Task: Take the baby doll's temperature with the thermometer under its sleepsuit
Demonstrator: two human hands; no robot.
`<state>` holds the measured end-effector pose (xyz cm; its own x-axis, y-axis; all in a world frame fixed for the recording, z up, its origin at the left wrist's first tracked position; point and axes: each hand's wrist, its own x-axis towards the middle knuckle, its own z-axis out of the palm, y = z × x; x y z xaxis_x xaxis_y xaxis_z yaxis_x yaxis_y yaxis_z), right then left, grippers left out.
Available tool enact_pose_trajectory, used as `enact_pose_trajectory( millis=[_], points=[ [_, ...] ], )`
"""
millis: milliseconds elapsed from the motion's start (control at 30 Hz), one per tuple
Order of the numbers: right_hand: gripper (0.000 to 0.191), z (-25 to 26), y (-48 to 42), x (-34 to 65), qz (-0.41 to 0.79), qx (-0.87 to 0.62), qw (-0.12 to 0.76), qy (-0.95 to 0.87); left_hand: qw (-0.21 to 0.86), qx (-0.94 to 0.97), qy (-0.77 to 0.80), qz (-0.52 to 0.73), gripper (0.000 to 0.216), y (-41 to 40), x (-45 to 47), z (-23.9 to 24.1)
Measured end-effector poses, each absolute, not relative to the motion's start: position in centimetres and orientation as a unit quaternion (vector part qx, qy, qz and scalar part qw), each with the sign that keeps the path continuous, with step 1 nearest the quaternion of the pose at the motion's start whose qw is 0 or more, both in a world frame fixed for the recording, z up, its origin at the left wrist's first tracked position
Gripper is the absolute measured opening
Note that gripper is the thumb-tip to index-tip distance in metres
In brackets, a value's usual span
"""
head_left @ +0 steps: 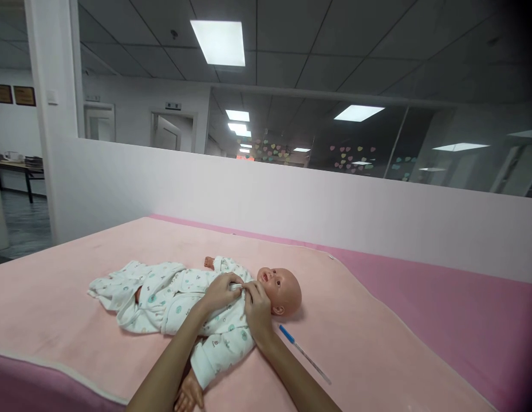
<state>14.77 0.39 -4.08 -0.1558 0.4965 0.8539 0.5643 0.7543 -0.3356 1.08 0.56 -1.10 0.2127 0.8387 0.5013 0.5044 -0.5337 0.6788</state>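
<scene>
A baby doll point(288, 289) lies on its back with its head to the right. It wears a white romper point(180, 294) with a small green and grey print. My left hand point(223, 293) and my right hand point(257, 306) meet at the romper's neckline, just below the doll's chin. Both have their fingertips pinched on the cloth there; any fastener between them is too small to make out. One doll hand point(190, 392) sticks out of its sleeve near my left forearm. The romper's leg end lies loose at the left.
A pen with a blue cap point(287, 334) lies beside my right forearm. The doll rests on a pink padded mat point(77, 286) over a darker pink surface point(463, 309). A low white wall point(291, 200) with glass above it stands behind.
</scene>
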Motion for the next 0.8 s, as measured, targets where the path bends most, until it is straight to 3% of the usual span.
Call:
enact_pose_trajectory(
  millis=[400, 800],
  points=[
    [0.025, -4.05, 0.16, 14.57, -0.017, -0.357, 0.559, -0.748, 0.262, 0.739, 0.415, 0.462, 0.021, 0.04, 0.71, -1.28],
    [0.028, -3.89, 0.09, 14.65, 0.012, -0.341, 0.561, -0.754, 0.054, 0.784, 0.46, 0.414, 0.023, -0.16, 1.25, -1.52]
  ],
)
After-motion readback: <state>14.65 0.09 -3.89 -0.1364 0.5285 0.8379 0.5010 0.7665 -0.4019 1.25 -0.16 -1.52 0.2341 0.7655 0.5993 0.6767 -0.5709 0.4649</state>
